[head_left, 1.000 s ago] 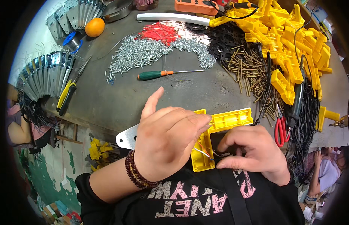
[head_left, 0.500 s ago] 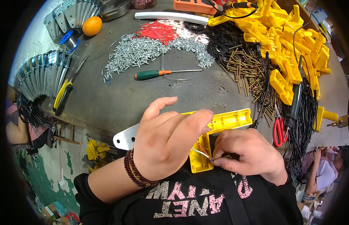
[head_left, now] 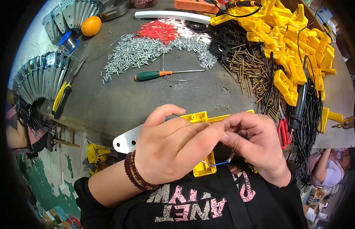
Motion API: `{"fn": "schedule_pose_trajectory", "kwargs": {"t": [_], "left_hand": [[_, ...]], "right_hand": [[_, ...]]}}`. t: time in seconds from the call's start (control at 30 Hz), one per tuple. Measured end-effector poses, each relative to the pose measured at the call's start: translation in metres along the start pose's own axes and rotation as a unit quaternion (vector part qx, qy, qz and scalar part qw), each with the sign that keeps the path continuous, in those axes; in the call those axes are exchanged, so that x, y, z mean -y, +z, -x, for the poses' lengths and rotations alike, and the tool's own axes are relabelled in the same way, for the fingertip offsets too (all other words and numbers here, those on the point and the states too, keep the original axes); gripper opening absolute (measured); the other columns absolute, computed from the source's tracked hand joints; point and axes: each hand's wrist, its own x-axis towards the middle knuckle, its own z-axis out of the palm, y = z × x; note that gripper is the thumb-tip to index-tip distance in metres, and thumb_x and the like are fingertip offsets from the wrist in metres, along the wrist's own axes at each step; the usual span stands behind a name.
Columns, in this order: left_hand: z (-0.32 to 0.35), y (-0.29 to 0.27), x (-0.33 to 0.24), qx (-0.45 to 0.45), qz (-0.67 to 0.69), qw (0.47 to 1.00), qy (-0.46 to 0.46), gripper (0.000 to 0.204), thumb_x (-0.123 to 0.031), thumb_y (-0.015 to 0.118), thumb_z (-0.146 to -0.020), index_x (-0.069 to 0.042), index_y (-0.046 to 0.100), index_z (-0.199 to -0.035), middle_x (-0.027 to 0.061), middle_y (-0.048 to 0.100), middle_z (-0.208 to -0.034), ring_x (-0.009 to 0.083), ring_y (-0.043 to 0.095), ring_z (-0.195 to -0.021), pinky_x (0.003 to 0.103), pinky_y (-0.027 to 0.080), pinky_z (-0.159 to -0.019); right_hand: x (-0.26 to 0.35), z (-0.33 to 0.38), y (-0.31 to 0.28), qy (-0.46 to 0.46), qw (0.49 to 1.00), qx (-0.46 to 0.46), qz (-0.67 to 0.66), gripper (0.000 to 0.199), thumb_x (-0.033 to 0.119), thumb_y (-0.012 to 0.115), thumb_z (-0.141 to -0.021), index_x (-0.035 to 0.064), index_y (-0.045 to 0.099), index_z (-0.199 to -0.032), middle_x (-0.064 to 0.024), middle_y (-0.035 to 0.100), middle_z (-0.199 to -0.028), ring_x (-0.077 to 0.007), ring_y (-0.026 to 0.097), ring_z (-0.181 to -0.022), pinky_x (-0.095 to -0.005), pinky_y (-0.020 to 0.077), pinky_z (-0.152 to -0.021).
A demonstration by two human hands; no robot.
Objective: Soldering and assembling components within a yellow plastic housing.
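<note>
My left hand point(head_left: 173, 150) wraps over a yellow plastic housing point(head_left: 205, 168) with a flat silver metal blade point(head_left: 126, 140) sticking out to its left. It is held over the near edge of the grey table point(head_left: 154, 103). My right hand point(head_left: 255, 143) pinches at the top of the housing, fingertips meeting my left fingers. A thin blue and white wire point(head_left: 219, 163) runs out of the housing's lower end. A dark beaded bracelet point(head_left: 135, 177) circles my left wrist.
On the table lie a green-handled screwdriver point(head_left: 152, 75), a heap of silver screws point(head_left: 139, 53), red ties point(head_left: 158, 30), brass screws point(head_left: 250, 68), black gaskets point(head_left: 219, 42), many yellow housings point(head_left: 295, 45), red-handled snips point(head_left: 283, 131), yellow pliers point(head_left: 61, 97), stacked metal blades point(head_left: 36, 78) and an orange point(head_left: 91, 25).
My left fingers have curled down over the housing. My right hand has moved up from its lower end to its top edge, and the blue wire now shows at the bottom.
</note>
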Motion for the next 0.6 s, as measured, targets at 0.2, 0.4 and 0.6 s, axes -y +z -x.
{"fn": "schedule_pose_trajectory", "kwargs": {"t": [0.2,0.4,0.6], "left_hand": [[-0.001,-0.001,-0.001,0.005,0.005,1.000,0.001,0.035,-0.009,0.077,-0.075,-0.009,0.062,-0.107,0.0008,0.073,-0.089,0.0132,0.066,-0.068,0.035,0.049,-0.078],[0.001,-0.001,0.000,0.006,0.000,1.000,0.008,0.037,-0.009,0.078,-0.075,-0.009,0.062,-0.108,0.0007,0.073,-0.090,0.0132,0.067,-0.070,0.034,0.049,-0.078],[0.002,-0.002,-0.002,0.007,-0.012,1.000,0.001,0.028,-0.007,0.077,-0.073,-0.009,0.069,-0.100,0.0004,0.072,-0.088,0.0136,0.067,-0.071,0.036,0.049,-0.082]], "right_hand": [[-0.001,0.002,-0.001,0.034,0.997,0.004,-0.064,0.011,0.004,0.067,-0.089,-0.0033,0.065,-0.097,0.0016,0.063,-0.074,-0.0007,0.054,-0.063,-0.0179,0.0427,-0.054],[-0.002,-0.001,0.005,0.025,0.999,-0.016,-0.039,0.007,0.005,0.066,-0.088,-0.0019,0.064,-0.091,0.0028,0.060,-0.066,-0.0003,0.052,-0.057,-0.0190,0.0410,-0.049],[-0.003,-0.002,0.009,-0.028,0.998,-0.051,0.038,0.007,0.006,0.067,-0.085,0.0000,0.064,-0.087,0.0007,0.059,-0.061,-0.0024,0.053,-0.052,-0.0207,0.0418,-0.047]]}}
